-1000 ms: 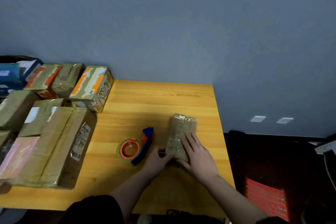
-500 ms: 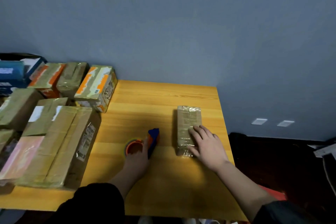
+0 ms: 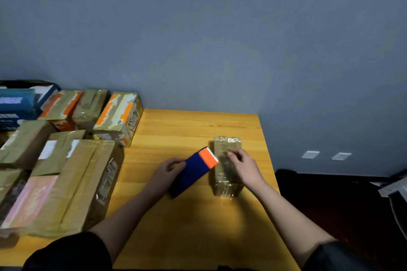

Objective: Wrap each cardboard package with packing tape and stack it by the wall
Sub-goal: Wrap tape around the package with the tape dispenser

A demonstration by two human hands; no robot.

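Blue-and-orange plastic tape dispenser point(image 3: 193, 171), gripped in the left hand point(image 3: 168, 172), met the small tape-wrapped cardboard package point(image 3: 226, 166) at frame centre-right, where the right hand point(image 3: 244, 166) pinched, probably needing another band pulled across.

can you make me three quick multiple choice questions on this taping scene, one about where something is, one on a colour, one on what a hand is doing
1. Where does the small package lie?
A. near the right edge of the table
B. on top of the big box
C. on the floor

2. What colour is the cutter end of the tape dispenser?
A. green
B. orange
C. white all over

3. What is the left hand doing?
A. resting flat on the table
B. gripping the tape dispenser
C. lifting the small package

Answers: 1 A, the package sits on the yellow table close to its right side, apart from the pile of boxes at the left. 2 B, an orange piece tops the dark blue body. 3 B, its fingers curl round the dispenser's body while the right hand is at the package's top.
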